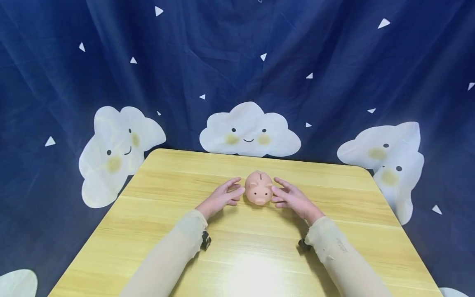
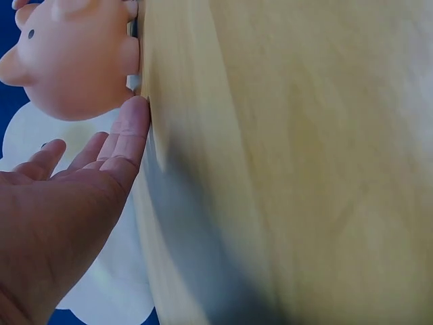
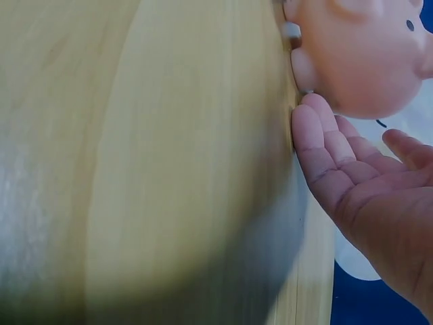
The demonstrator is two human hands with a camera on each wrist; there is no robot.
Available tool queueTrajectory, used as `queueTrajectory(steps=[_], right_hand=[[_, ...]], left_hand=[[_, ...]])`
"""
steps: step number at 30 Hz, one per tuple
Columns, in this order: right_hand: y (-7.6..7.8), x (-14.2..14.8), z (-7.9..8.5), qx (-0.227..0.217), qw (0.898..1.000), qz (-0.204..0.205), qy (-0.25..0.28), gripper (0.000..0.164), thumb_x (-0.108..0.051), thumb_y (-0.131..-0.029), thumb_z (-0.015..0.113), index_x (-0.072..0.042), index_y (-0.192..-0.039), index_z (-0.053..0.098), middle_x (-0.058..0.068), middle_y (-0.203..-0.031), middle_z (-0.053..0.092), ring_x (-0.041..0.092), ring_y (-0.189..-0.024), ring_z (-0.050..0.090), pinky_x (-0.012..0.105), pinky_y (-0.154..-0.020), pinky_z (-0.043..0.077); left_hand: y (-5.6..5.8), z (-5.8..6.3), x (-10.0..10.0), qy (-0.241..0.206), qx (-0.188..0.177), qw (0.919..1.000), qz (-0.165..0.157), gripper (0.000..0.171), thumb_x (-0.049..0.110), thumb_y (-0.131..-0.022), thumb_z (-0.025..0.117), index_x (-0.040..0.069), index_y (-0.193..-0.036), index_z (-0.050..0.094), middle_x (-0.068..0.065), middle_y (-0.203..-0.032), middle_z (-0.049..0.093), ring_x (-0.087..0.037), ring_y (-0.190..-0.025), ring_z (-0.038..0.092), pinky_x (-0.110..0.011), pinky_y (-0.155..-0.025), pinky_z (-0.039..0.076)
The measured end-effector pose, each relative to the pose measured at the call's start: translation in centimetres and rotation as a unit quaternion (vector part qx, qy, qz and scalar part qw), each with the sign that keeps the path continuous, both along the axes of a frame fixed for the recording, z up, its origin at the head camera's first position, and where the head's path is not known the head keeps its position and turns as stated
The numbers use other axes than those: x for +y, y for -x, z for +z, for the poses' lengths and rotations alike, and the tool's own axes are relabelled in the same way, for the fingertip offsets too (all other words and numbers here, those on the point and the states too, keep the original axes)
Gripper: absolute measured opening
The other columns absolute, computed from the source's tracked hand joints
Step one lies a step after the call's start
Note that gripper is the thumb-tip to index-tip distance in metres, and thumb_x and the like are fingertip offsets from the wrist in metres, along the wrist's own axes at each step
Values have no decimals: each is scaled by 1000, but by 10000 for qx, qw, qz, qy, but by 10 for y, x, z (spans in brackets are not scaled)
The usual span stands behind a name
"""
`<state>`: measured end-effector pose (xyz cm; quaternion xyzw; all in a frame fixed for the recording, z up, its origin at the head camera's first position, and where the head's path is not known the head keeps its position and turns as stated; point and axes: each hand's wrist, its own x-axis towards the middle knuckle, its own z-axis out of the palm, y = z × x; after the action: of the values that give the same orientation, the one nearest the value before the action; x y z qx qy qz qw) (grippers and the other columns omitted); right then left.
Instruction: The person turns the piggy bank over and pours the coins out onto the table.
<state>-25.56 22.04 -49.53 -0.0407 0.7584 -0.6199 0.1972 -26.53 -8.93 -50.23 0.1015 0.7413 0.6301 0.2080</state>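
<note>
So I've got this pink piggy bank (image 1: 259,192) standing upright on a light wood-look table (image 1: 178,177), about midway between the left and right edges and up toward the far edge. Its snout (image 1: 260,201) points back at me, two dark eyes above it, and the coin slot (image 1: 260,176) is on top.

My hands are either side of it, palms turned in. Left hand (image 1: 224,196) is on the side toward the left edge, right hand (image 1: 295,198) on the side toward the right edge. Both are pretty wide: fingers spread a bit, softly bent, not wrapped round anything. The wrist views show my fingers low by the tabletop, tips right by the pig's stubby feet (image 2: 130,55). Honestly can't tell whether any of them actually touch it.

I'm in pale sleeves, the left sleeve (image 1: 167,255) and the right sleeve (image 1: 345,255), the right one with some small print I can't read. There's a little black gadget under each cuff. A bright glare (image 1: 254,276) sits on the table on my side of the pig.

Past the far edge hangs a dark blue curtain (image 1: 230,33) with white triangles, plus a smiley cloud (image 1: 250,132) right behind the middle of that edge.
</note>
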Motion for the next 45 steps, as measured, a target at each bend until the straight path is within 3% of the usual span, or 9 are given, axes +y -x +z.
queueTrajectory(steps=[8, 15, 24, 27, 32, 37, 45], right_hand=[[4, -6, -2, 34, 10000, 39, 13, 79, -44, -109, 60, -13, -172, 22, 29, -147, 57, 34, -118, 71, 46, -103, 62], [3, -10, -4, -27, 9999, 26, 151, 75, -49, -112, 51, -12, -171, 23, 30, -152, 53, 32, -113, 73, 47, -102, 62], [5, -10, -7, -55, 9992, 36, 392, 77, -48, -112, 51, -10, -171, 21, 20, -137, 66, 22, -110, 74, 41, -100, 63], [5, -8, -9, -31, 9985, 114, 528, 77, -45, -112, 52, -8, -171, 20, 20, -141, 64, 17, -109, 73, 39, -103, 62], [4, -6, -13, 7, 9978, 145, 653, 76, -40, -112, 55, -8, -171, 20, 29, -154, 52, 14, -110, 72, 38, -107, 60], [1, -6, -14, 59, 9972, 144, 728, 75, -36, -112, 57, -9, -171, 21, 33, -162, 42, 12, -115, 69, 35, -108, 59], [-4, -14, -8, 311, 9972, 85, 681, 72, -31, -109, 63, -9, -169, 29, 30, -162, 46, 16, -117, 71, 38, -106, 61]], left_hand=[[7, -5, 13, -138, -18, 9999, -96, 82, 53, -103, 68, 19, -169, 33, -15, -168, 45, -32, -124, 68, -42, -105, 61], [8, -6, 26, -277, -72, 9996, -10, 85, 55, -103, 65, 17, -170, 29, -18, -167, 47, -24, -112, 71, -44, -103, 61], [8, -6, 33, -355, -89, 9992, 129, 83, 51, -105, 64, 13, -170, 28, -22, -162, 52, -26, -108, 72, -44, -100, 62], [9, -8, 34, -392, -93, 9991, 156, 85, 51, -104, 66, 14, -170, 28, -21, -162, 51, -27, -117, 71, -43, -101, 62], [10, -10, 35, -481, -108, 9986, 166, 85, 52, -103, 69, 15, -169, 30, -21, -164, 49, -29, -128, 68, -43, -103, 61], [8, -9, 34, -619, -148, 9978, 172, 83, 47, -102, 71, 15, -168, 32, -22, -162, 52, -29, -124, 70, -41, -102, 62], [-1, -1, 22, -814, 20, 9965, 182, 80, 45, -102, 72, 13, -166, 36, -25, -158, 54, -29, -117, 73, -43, -102, 63]])
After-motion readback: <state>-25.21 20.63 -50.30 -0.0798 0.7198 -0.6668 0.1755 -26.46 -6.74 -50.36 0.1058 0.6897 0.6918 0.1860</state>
